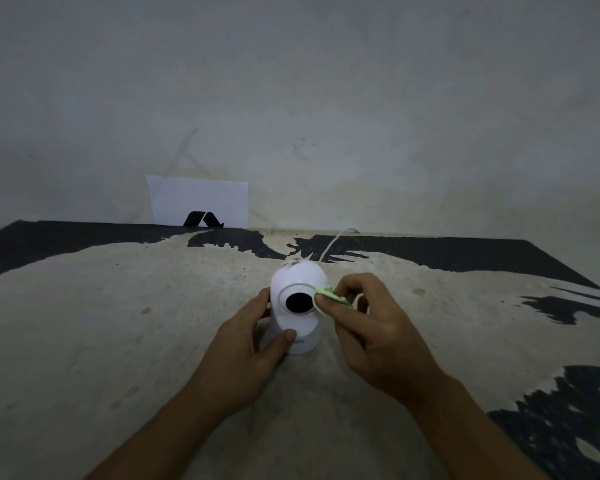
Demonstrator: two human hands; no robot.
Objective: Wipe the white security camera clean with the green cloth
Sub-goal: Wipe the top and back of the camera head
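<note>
Our left hand clamps the light, slippery security camera at its base. Our right hand pinches the soft green cloth beside its fragile lens.

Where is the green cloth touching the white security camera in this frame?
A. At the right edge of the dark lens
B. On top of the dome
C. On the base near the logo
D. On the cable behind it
A: the right hand pinches the green cloth against the right edge of the dark lens on the white security camera, while the left hand steadies the base.
</note>
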